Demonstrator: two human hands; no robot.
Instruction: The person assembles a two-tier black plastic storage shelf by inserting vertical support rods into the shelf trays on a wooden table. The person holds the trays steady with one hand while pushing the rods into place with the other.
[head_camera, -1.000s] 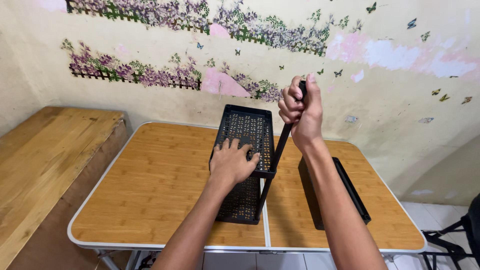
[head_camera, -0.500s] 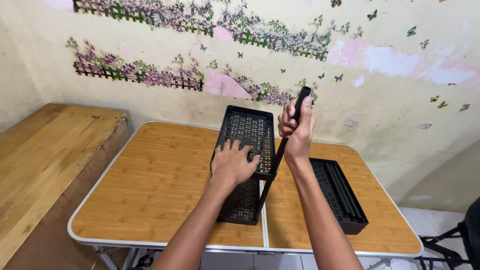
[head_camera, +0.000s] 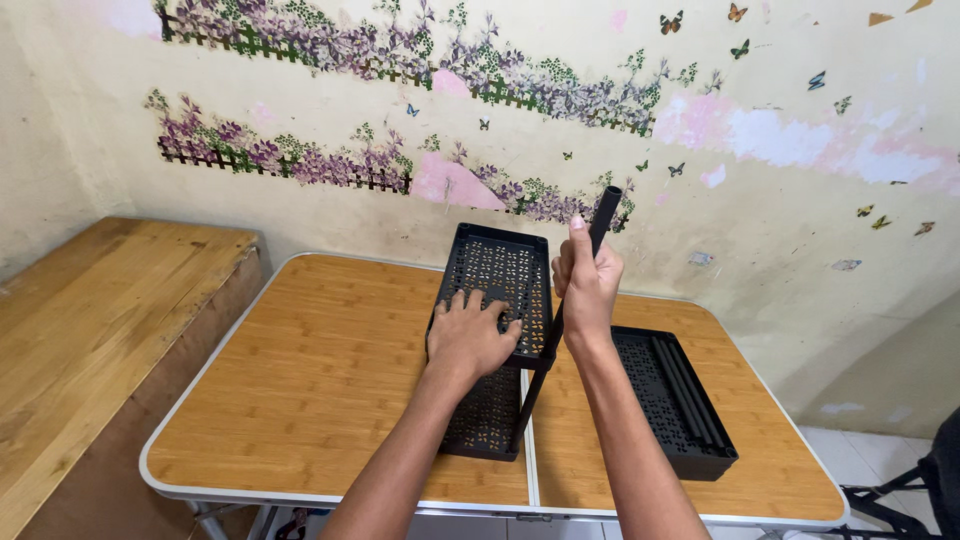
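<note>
Hands meet over a folding bench (head_camera: 300, 390) with a wood-pattern top and a pale metal rim. The left hand (head_camera: 470, 335) lies flat, fingers spread, on the upper black perforated plastic tray (head_camera: 497, 275), its grip open and pressing down rather than closed on anything. That tray sits raised above a second black perforated tray (head_camera: 487, 415), which rests on the bench near the middle of the front edge, beside the seam that splits the top. The right hand (head_camera: 587, 285) has its grip clamped around a slim black pole (head_camera: 560, 320), thumb pointing up along it. The pole stands tilted, its top end leaning toward the wall and its lower end reaching down to the right front corner of the lower tray.

On the right half of the bench, just beside the right forearm, lies a third black perforated tray (head_camera: 665, 400) with several black rods (head_camera: 690, 392) lying lengthwise inside it. A low wooden platform (head_camera: 90, 320) stands off the bench's left edge. Behind, the cream wall (head_camera: 780, 210) carries flower and butterfly stickers.
</note>
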